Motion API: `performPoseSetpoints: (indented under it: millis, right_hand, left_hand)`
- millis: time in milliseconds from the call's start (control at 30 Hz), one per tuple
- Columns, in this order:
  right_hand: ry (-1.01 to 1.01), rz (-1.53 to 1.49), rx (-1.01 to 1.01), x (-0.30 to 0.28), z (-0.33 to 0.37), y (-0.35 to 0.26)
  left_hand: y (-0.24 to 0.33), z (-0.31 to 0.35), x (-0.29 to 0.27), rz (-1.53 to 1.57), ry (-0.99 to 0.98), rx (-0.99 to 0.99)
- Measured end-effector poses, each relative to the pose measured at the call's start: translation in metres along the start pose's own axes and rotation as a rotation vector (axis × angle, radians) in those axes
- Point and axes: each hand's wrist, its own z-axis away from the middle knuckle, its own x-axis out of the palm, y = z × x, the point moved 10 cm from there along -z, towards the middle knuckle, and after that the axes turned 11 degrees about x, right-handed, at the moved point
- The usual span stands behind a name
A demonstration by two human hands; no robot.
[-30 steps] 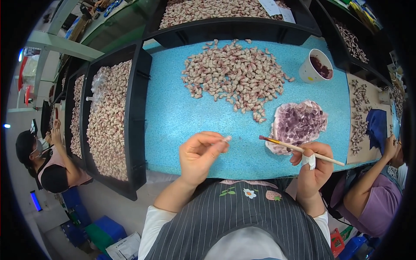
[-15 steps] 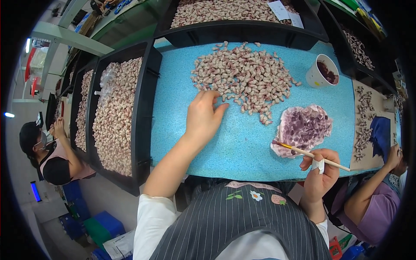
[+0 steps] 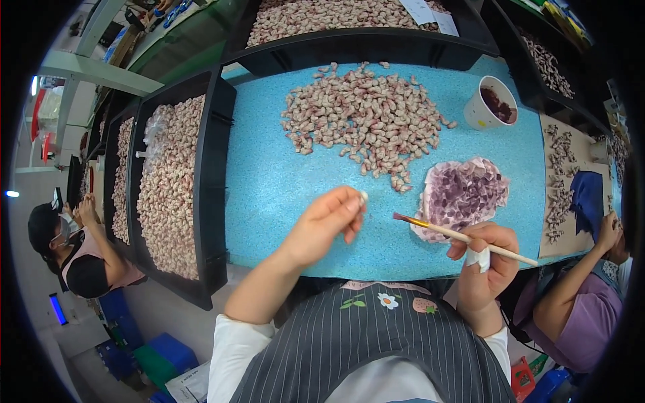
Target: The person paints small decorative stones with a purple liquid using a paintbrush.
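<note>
My left hand (image 3: 321,227) is over the blue mat, pinching a small pale piece (image 3: 364,197) between thumb and fingertips. Between my right hand's fingers (image 3: 494,262) is a thin paintbrush (image 3: 443,232) with a pale wooden handle and gold ferrule. Its purple-stained bristles point left toward my left hand, without touching the piece. Below the brush lies a crumpled pale wad (image 3: 468,191) stained purple. Further back spreads a heap of small whitish pieces with reddish marks (image 3: 366,114). White wrapping covers part of one right finger.
A white paper cup (image 3: 476,111) with dark red contents stands at the back right. Black crates of similar pieces stand at the left (image 3: 213,181) and the back (image 3: 363,50). Co-workers sit at far left (image 3: 94,255) and right (image 3: 571,316); brown board (image 3: 584,144) adjoins the mat.
My left hand has drawn back from the heap's near edge with a small piece in its fingers. The brush tip has left the stained wad and moved left.
</note>
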Motion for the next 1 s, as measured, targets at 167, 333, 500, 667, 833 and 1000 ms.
performPoseSetpoints:
  millis: [167, 333, 500, 667, 833, 1000]
  right_hand:
    - [-0.114, 0.064, -0.064, 0.015, 0.003, -0.007]
    - [-0.129, 0.110, -0.084, 0.017, 0.006, -0.011]
    - [0.000, 0.223, -0.097, 0.008, 0.007, -0.009]
    - [-0.101, 0.206, -0.091, 0.020, 0.007, -0.010]
    - [0.037, 0.256, -0.076, 0.010, 0.003, -0.005]
    - [-0.059, 0.173, -0.088, 0.020, 0.003, -0.009]
  left_hand:
    - [-0.014, 0.018, 0.045, 0.556, -0.095, -0.195]
    - [-0.016, 0.022, 0.056, 0.598, -0.129, -0.239]
    - [-0.018, 0.024, 0.061, 0.638, -0.174, -0.237]
    - [-0.021, 0.022, 0.057, 0.673, -0.117, -0.237]
    - [-0.020, 0.019, 0.050, 0.551, -0.088, -0.205]
    - [-0.022, 0.017, 0.043, 0.391, -0.070, -0.158]
